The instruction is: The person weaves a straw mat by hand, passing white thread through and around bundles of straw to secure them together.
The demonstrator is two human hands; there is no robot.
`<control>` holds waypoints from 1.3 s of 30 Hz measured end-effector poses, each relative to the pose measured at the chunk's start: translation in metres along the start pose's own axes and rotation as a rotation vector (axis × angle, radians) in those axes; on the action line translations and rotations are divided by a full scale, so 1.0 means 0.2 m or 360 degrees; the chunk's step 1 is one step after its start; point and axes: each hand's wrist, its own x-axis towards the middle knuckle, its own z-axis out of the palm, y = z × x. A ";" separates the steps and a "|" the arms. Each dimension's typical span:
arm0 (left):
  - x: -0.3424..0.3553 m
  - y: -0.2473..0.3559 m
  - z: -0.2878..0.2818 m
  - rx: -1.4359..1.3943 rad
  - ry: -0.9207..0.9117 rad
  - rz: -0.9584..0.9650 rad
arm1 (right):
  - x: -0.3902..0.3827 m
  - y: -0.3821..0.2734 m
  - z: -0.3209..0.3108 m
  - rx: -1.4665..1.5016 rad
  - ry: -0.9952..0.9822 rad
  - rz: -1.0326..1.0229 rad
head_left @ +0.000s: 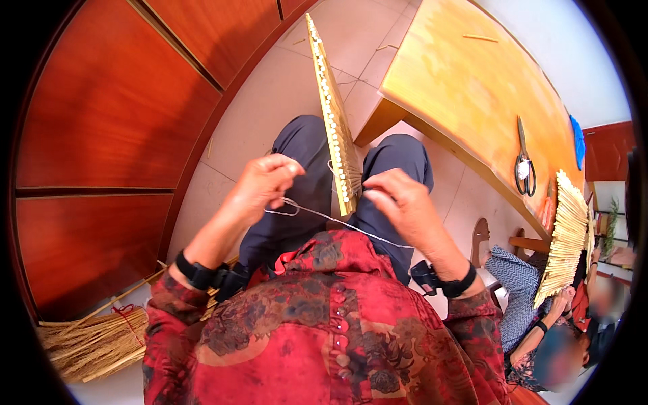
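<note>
Between my knees stands a panel of straw-coloured stalks (345, 158), on edge, the cut stalk ends in a long row. My left hand (260, 185) is closed in a pinch to the left of it. A thin white string (331, 218) loops below those fingers and runs across my lap to beneath my right hand. My right hand (403, 202) has its fingers curled together close to the panel's right face, near its lower end. What those fingertips hold, if anything, is hidden.
A wooden table (459, 81) at the right carries black scissors (523, 162). A bundle of dry stalks (108, 337) lies at lower left, beside red-brown cabinets (101, 121). At far right a co-worker's hand (560, 300) holds another stalk panel (561, 236).
</note>
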 end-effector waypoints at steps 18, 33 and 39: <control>0.28 -0.18 0.10 -0.0639 -0.0475 -0.0404 | 0.00 0.01 0.16 -0.0131 -0.0195 0.0658; 0.02 0.01 -0.05 -0.0659 -0.0528 0.0357 | 0.24 -0.26 0.07 -0.0352 0.0013 -0.0191; -0.06 0.09 0.06 -0.0459 -0.0721 0.0516 | 0.33 -0.36 0.11 0.0407 -0.0222 0.0286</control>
